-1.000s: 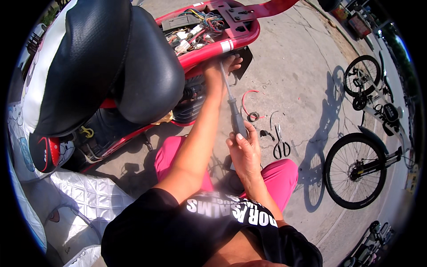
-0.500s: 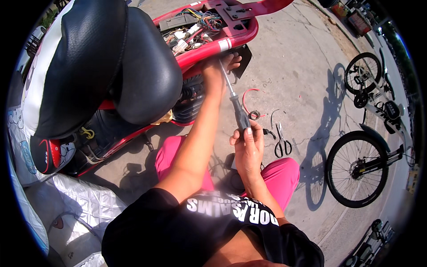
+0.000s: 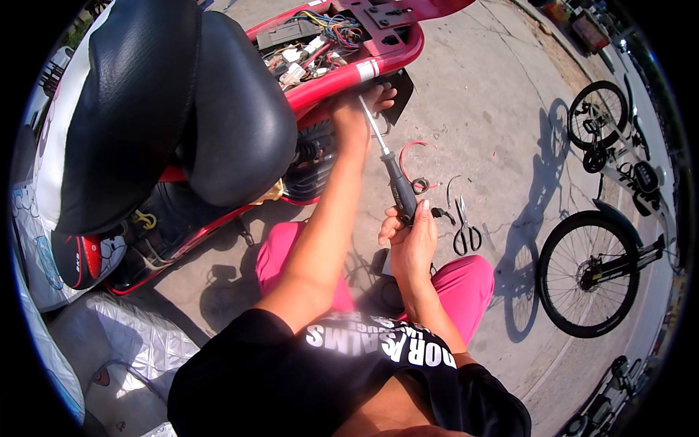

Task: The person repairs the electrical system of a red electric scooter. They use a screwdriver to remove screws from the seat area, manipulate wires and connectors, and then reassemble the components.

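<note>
My right hand (image 3: 412, 240) is closed round the dark handle end of a screwdriver (image 3: 400, 188). Its metal shaft slants up and to the left, the tip reaching my left hand (image 3: 358, 113). That hand is tucked against the underside of the red rear body (image 3: 342, 81) of a scooter, fingers curled; whatever they grip is hidden. Beside the fingers hangs a black flap (image 3: 403, 98). Coloured wires and connectors (image 3: 320, 54) lie exposed in the opened body above. To the left, the black seat (image 3: 240, 109) stands tipped up.
On the concrete right of my hands lie black-handled scissors (image 3: 466, 237), a red wire (image 3: 405, 159), a small black ring (image 3: 420, 186) and scraps. A bicycle (image 3: 591, 277) stands farther right. A silvery quilted cover (image 3: 124, 357) is at lower left.
The screwdriver handle has swung slightly to the right and down, and my right hand's grip on it has turned. My left hand stays in place under the red body.
</note>
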The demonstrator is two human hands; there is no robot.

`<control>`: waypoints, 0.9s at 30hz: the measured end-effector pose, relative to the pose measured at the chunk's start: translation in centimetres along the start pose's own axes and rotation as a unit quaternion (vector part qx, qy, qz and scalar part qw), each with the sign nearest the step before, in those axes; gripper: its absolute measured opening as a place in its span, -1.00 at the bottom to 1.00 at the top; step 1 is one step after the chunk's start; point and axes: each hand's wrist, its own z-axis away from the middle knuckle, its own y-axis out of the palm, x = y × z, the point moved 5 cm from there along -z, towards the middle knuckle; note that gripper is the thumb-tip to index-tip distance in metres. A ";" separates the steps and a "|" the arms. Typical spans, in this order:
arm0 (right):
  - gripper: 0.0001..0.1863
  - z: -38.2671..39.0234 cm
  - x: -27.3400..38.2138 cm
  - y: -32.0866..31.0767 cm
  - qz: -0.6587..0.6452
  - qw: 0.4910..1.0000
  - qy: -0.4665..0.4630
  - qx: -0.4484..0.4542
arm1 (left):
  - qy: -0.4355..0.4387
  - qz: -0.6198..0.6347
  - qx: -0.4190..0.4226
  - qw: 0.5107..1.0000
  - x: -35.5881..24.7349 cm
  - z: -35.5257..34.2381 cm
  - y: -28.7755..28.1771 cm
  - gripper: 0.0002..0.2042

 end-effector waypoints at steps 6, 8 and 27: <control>-0.62 0.4 0.4 1.0 -0.003 0.999 -0.039 -0.005 | -0.002 -0.001 0.001 1.000 0.3 -0.1 0.0 -0.77; -0.62 0.3 0.5 1.1 0.026 0.995 -0.091 -0.009 | -0.007 -0.003 -0.003 1.000 0.2 -0.2 -0.2 -0.77; -0.61 -0.2 0.5 0.5 -0.072 0.996 0.022 0.040 | 0.003 -0.019 -0.002 1.000 -0.1 0.0 0.2 -0.78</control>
